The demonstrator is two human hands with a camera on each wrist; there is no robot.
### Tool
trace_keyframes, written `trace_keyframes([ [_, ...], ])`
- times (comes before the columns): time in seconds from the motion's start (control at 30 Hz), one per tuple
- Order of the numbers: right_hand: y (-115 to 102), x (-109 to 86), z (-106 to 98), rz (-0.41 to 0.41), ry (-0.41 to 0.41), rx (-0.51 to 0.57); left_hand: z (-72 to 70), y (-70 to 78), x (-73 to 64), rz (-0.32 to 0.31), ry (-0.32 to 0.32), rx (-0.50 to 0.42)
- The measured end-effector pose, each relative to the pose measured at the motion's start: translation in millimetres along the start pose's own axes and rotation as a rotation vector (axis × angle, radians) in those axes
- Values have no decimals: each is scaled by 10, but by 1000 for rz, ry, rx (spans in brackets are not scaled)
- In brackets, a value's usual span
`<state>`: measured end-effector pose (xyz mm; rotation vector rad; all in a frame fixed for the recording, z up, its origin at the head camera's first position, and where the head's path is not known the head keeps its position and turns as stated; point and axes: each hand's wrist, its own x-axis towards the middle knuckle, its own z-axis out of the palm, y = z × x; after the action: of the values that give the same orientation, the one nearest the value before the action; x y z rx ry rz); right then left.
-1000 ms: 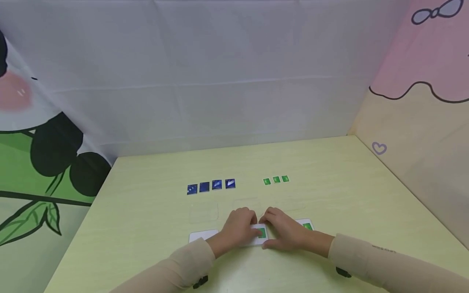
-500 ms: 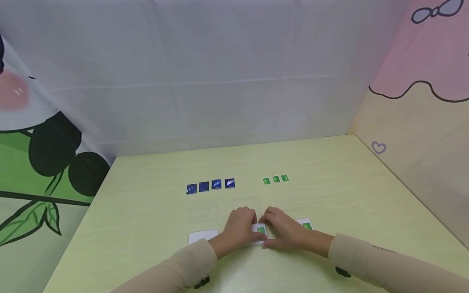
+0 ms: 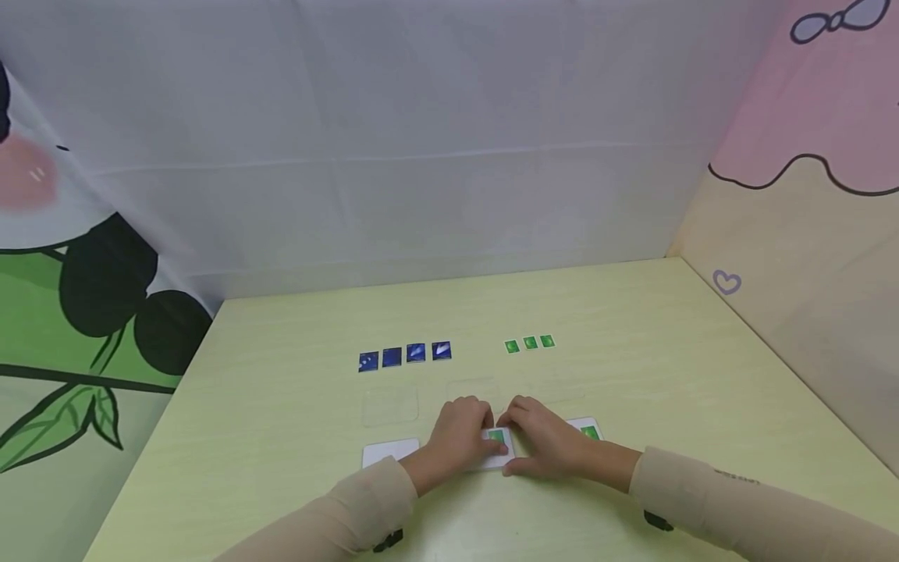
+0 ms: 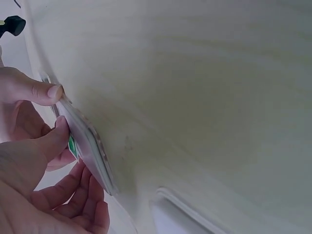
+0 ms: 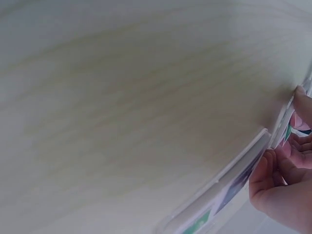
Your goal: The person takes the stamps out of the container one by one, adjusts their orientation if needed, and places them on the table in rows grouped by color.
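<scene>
Both hands [image 3: 455, 435] [image 3: 550, 445] (part-curled) round case [image 3: 498, 461]

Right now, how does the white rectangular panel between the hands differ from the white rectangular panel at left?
The held panel shows a green piece; the left panel, partly hidden, shows none. Left hand and right hand grip the held panel, not the left panel. Both have rounded corners.

Prob. a screened-off booth — white cloth [image 3: 421, 148] behind pale tbl [image 3: 632, 320], cartoon panels [image 3: 794, 250] at sides.
</scene>
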<state>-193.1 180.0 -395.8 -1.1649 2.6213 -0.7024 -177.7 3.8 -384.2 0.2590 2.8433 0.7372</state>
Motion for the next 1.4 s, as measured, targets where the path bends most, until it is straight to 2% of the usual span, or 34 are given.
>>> trace_keyframes([
  [0.33,-15,-6,-6,52,-25,8,-59,-14,34,40,-18,-7],
  [0.6,-2,2,14,51,-23,9,-118,-32,50,64,-17,-5],
  [0.9,5,12,10,36,-6,-1,-208,-10,101,18,-49,2],
  [1.2,7,19,-2,46,-16,-1,-273,-9,138,28,-71,-22],
  [1.4,23,11,26,46,-21,-2,-282,-22,153,-5,-121,-68],
])
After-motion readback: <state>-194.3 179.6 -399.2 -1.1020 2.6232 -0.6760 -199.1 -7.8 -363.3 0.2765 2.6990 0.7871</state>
